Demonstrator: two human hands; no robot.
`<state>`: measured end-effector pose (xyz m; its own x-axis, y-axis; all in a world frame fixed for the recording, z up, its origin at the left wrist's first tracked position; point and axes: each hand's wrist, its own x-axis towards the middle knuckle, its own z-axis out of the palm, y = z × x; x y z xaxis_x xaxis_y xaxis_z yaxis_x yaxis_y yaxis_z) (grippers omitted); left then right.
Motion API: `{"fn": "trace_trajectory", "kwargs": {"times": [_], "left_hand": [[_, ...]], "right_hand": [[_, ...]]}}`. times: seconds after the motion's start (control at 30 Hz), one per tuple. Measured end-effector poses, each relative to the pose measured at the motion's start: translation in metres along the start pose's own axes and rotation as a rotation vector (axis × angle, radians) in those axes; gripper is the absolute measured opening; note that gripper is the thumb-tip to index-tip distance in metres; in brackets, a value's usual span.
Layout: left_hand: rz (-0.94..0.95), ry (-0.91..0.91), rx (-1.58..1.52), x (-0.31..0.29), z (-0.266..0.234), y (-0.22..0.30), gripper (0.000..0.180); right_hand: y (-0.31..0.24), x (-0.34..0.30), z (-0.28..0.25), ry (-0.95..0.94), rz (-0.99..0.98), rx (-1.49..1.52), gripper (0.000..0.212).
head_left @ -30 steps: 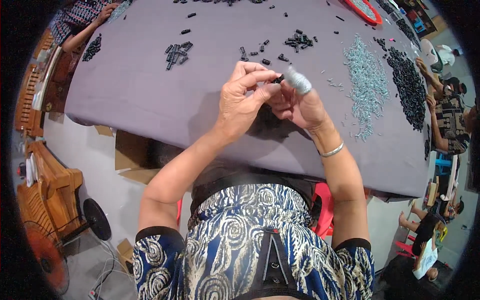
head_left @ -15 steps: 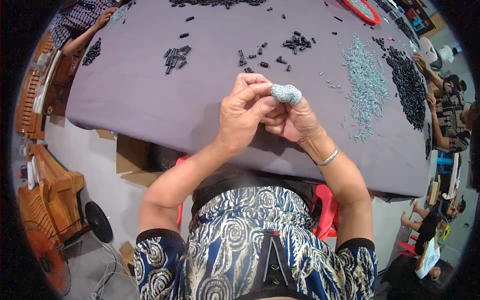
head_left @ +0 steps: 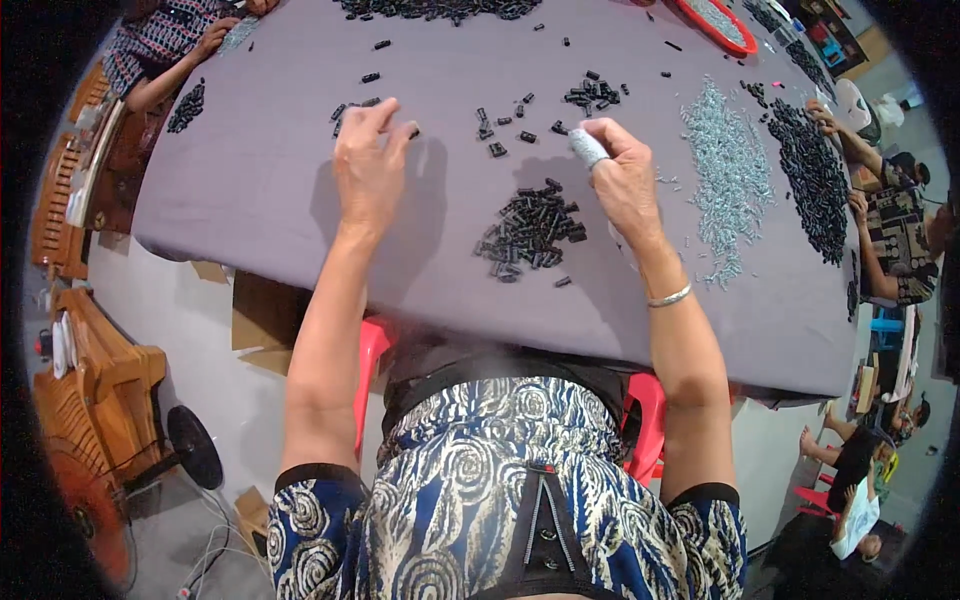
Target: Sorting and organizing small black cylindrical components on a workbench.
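Note:
My left hand (head_left: 368, 170) is raised at left centre, thumb and index finger apart. It partly covers a small group of black cylindrical pieces (head_left: 340, 122). A tiny black piece (head_left: 413, 133) shows beside its thumb tip; I cannot tell whether it touches the thumb. To the right, my right hand (head_left: 625, 175) has its fingers curled together. A grey speckled sleeve (head_left: 588, 148) seems to cover its thumb, and whatever is pinched there is hidden. Between my hands lies a heap of black cylindrical pieces (head_left: 530, 230). Another black cluster (head_left: 594, 93) lies beyond my right hand.
Small silver-grey pins (head_left: 725, 170) spread right of my right hand, beside a long black heap (head_left: 810, 175). A red tray (head_left: 720, 25) of pins stands far right. Other people's hands work at the left and right table edges. A fan (head_left: 195, 447) stands lower left.
My hands were together over the grey sleeve and have parted. The left went left to the small black group, the right moved up and right. The middle black heap is now uncovered.

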<state>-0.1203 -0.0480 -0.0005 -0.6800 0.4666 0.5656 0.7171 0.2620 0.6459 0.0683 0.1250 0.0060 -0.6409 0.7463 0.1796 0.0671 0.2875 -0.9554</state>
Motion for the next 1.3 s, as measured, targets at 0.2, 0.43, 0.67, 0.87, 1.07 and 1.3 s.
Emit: {"fn": "trace_trajectory", "kwargs": {"times": [0.2,0.43,0.67,0.87,1.07,1.3], "left_hand": [[0.113,0.076,-0.035,-0.004,0.004,0.013,0.028],[0.045,-0.177,-0.234,-0.022,0.018,0.036,0.027],[-0.280,-0.395,-0.725,-0.037,0.030,0.050,0.025],[-0.470,-0.364,-1.125,-0.049,0.031,0.076,0.029],[-0.435,-0.319,-1.030,-0.052,0.034,0.084,0.017],[-0.489,-0.344,-0.968,-0.054,0.031,0.074,0.010]], "right_hand": [[0.008,0.022,0.012,-0.192,-0.409,-0.493,0.015],[0.001,0.034,0.022,-0.259,-0.481,-0.780,0.011],[-0.002,0.016,0.015,-0.208,-0.316,-0.350,0.018],[-0.027,-0.019,0.015,-0.235,0.124,0.388,0.008],[-0.016,-0.033,0.014,-0.206,0.050,0.440,0.012],[-0.011,-0.038,0.014,-0.154,-0.124,0.170,0.011]]}}
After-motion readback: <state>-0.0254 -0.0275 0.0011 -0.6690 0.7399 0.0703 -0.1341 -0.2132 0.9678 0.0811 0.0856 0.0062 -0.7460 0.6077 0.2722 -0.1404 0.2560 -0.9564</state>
